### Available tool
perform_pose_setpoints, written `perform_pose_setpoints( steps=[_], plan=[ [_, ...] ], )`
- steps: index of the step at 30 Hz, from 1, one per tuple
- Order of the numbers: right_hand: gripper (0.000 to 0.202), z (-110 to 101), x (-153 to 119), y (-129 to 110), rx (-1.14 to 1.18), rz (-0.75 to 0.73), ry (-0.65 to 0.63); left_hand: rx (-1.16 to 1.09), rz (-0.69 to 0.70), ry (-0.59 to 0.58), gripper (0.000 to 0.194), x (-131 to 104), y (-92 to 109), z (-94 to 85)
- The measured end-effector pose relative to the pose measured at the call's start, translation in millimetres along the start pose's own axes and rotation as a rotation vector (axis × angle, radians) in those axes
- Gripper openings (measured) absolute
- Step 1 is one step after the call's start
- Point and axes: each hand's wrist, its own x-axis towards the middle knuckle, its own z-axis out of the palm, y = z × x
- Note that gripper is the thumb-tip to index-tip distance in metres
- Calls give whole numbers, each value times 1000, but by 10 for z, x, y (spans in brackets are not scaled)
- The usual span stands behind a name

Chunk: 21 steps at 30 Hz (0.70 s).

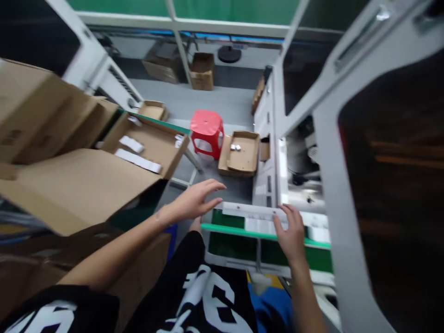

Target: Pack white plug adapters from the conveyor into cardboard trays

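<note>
My left hand (203, 198) hovers beside the left end of a long white strip (248, 209), thumb and fingers apart, with nothing seen in it. The strip lies along a narrow green-edged shelf (222, 227) in front of me. My right hand (291, 229) is over the strip's right part, its thumb and fingers spread and curved at the strip; whether they touch it is hard to tell. Small white box-like pieces (260, 225) stand in a row in front of the strip. More white pieces (317, 232) sit right of my right hand.
At left, an open cardboard box (166, 143) holds white strips, near several stacked cartons (31, 106). A red stool (206, 125) and a shallow cardboard tray (244, 152) stand on the floor ahead. White machine housing (329, 152) rises close on my right.
</note>
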Motion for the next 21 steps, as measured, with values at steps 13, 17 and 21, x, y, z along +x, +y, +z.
perform_pose_setpoints(
  steps=[13, 17, 21],
  plan=[
    [28, 3100, 1906, -3284, 95, -335, -725, 815, -630, -151, 37, -1130, -3600, -2763],
    [32, 4358, 2062, -4054, 71, -259, -712, 852, -439, -147, 46, -1016, -4442, -2765],
    [44, 5148, 2075, -4372, -3, -143, -698, 731, -241, -207, 45, -921, -5003, -2763]
  ],
)
